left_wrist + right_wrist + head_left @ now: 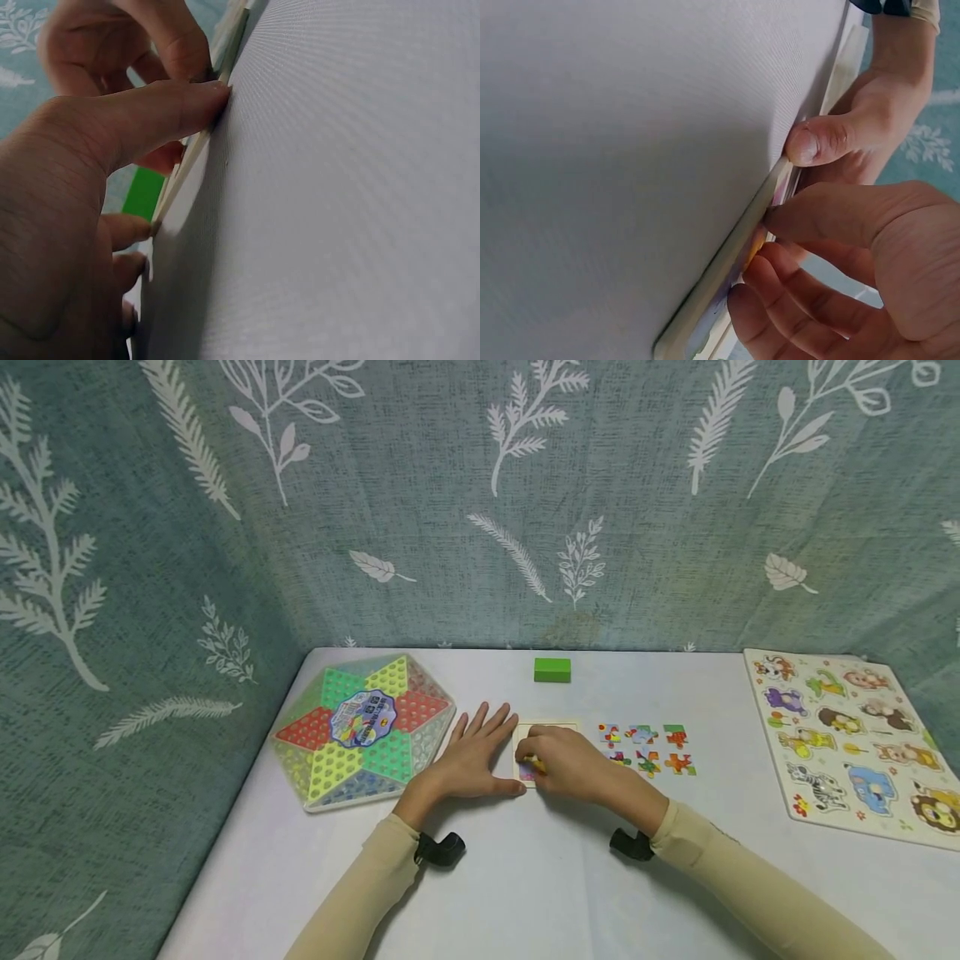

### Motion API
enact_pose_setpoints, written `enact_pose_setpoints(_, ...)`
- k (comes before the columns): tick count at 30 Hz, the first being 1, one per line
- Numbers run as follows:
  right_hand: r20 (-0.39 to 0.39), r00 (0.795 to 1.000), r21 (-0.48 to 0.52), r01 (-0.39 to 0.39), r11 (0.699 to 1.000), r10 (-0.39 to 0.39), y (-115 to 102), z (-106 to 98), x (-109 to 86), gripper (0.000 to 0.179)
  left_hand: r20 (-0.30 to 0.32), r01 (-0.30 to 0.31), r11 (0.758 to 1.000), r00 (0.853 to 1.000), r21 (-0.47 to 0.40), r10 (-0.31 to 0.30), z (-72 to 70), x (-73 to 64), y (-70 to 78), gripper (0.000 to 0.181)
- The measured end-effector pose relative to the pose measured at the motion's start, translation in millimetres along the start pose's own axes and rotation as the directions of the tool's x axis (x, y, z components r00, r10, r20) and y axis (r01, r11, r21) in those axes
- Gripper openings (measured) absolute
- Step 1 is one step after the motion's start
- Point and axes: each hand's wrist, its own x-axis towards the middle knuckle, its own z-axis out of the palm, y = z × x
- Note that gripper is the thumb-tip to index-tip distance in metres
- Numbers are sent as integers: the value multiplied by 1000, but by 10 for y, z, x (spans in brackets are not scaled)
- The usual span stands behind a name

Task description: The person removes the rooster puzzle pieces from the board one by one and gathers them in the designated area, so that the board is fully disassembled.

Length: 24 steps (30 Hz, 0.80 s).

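A small wooden puzzle tray lies on the white table between the hands, part of its colourful picture showing. My left hand rests flat with fingers spread at its left side, the thumb touching the near edge. Over the tray, my right hand has curled fingers and pinches a yellowish jigsaw piece, mostly covered by the fingers. In the right wrist view, its thumb and fingertips are down at the picture inside the rim. Several loose jigsaw pieces lie in two rows to the right, some partly behind the right hand.
A hexagonal Chinese checkers board lies at the left. Behind the tray stands a green block. A large animal puzzle board lies at the far right. Patterned grey-green cloth hangs behind and to the left.
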Motion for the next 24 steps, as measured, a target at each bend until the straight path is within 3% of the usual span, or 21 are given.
enact_pose_setpoints(7, 29, 1000, 43, 8, 999, -9, 39, -34, 25, 22, -11, -9, 1000, 1000, -4, 9, -7, -4, 5, 107)
enact_pose_setpoints(13, 58, 998, 82, -31, 996, 26, 59, -47, 34, 26, -14, -12, 1000, 1000, -20, 12, -4, -11, 10, 107)
enact_pose_setpoints(24, 23, 1000, 101, -19, 995, 17, 72, -21, 31, 30, -2, -10, 1000, 1000, -30, 10, -10, -11, 2, 107)
